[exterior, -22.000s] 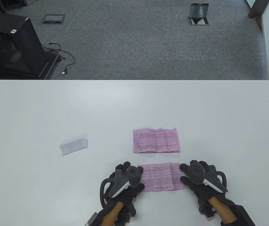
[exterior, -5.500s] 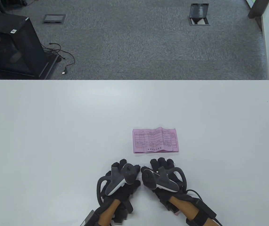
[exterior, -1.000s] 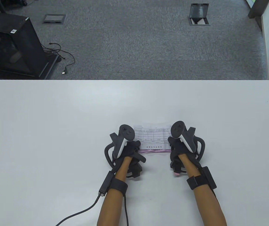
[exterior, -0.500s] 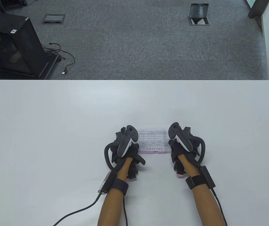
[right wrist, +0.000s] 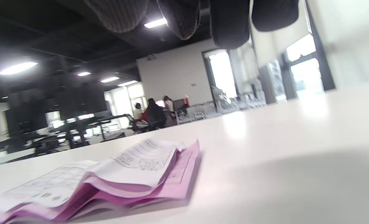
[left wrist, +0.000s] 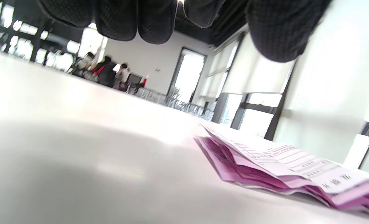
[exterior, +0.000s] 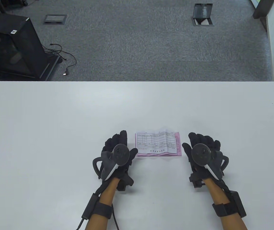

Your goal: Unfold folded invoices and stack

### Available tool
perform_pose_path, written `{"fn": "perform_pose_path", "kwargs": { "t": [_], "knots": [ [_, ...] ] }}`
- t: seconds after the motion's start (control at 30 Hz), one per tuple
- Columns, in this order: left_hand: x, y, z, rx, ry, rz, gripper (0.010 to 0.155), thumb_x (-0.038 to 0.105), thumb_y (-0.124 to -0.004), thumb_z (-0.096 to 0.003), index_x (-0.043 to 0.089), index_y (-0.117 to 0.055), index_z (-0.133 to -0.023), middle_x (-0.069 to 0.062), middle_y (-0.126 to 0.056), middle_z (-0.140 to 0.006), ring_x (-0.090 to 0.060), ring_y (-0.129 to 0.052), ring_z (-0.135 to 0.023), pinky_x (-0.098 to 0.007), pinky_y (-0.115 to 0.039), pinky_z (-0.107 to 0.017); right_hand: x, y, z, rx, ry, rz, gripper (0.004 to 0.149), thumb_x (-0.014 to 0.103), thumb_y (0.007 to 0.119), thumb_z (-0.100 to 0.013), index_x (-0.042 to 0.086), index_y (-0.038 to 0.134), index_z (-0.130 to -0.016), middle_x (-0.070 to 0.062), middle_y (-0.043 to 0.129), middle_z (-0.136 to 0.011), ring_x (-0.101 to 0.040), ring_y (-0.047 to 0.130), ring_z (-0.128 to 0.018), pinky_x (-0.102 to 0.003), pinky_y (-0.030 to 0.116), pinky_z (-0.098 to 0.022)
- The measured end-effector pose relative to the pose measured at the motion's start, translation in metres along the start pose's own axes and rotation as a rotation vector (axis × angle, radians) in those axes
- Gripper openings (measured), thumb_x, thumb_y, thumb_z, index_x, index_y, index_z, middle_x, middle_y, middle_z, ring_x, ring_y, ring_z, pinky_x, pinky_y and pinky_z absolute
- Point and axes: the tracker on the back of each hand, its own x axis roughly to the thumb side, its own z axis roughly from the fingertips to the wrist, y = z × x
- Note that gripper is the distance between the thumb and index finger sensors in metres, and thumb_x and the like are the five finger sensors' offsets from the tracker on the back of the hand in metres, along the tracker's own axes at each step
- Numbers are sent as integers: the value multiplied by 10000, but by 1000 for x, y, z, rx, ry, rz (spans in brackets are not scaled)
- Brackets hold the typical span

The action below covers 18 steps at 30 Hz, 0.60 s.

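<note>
A small stack of unfolded invoices [exterior: 157, 144] lies on the white table [exterior: 55, 119]: a white sheet on top of pink ones, creased and slightly wavy. The stack also shows in the left wrist view [left wrist: 283, 169] and the right wrist view [right wrist: 109, 177]. My left hand [exterior: 117, 148] rests flat on the table just left of the stack, fingers straight, holding nothing. On the other side my right hand [exterior: 203, 147] lies flat just right of the stack, also empty. Neither hand touches the paper.
The table's far edge [exterior: 137, 82] runs across the middle of the table view, with grey carpet beyond. A black cart [exterior: 12, 48] and a cable [exterior: 65, 60] stand on the floor at the back left. People sit far off in the wrist views.
Both hands have let go of the white invoice, leaving it on the pink stack. They moved outward and a little toward me, and now lie flat on the table either side.
</note>
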Motion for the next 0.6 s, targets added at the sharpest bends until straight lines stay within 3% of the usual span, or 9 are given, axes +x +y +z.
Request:
{"fn": "perform_pose_path", "kwargs": {
  "t": [0.1,0.23,0.33,0.43,0.6],
  "knots": [
    [-3,9,20,28,-41,-31,826,591,-777,-468,262,-428,-1141,-178,-469,-1208,-509,-450,-1075,-731,-445,-716,-5,-11,24,-23,-92,47,646,552,557,-492,305,446,-1078,-135,514,-1132,-507,428,-1044,-752,343,-680],
    [-3,5,39,9,-46,7,835,613,-774,-461,266,-436,-1142,-180,-425,-1220,-525,-389,-1084,-754,-394,-716,-12,-5,43,-3,-85,46,668,571,554,-486,310,428,-1088,-134,486,-1151,-518,387,-1058,-763,337,-676],
    [-4,-7,46,0,-49,9,842,624,-769,-457,264,-441,-1144,-183,-358,-1233,-539,-329,-1087,-755,-385,-716,-19,9,51,46,-53,44,692,585,551,-479,304,415,-1096,-140,461,-1161,-524,353,-1065,-773,321,-671],
    [-6,-14,49,-78,-51,0,847,629,-765,-455,259,-442,-1145,-185,-351,-1235,-548,-314,-1085,-755,-382,-716,-23,21,52,131,-41,90,710,596,550,-469,300,408,-1099,-148,434,-1169,-535,314,-1068,-783,300,-666],
    [-5,-14,50,-76,-61,-6,842,627,-766,-455,259,-450,-1144,-189,-382,-1230,-553,-326,-1083,-756,-385,-714,-19,20,50,128,-46,72,718,603,548,-471,296,405,-1103,-150,428,-1172,-539,304,-1069,-785,295,-666]
  ]
}}
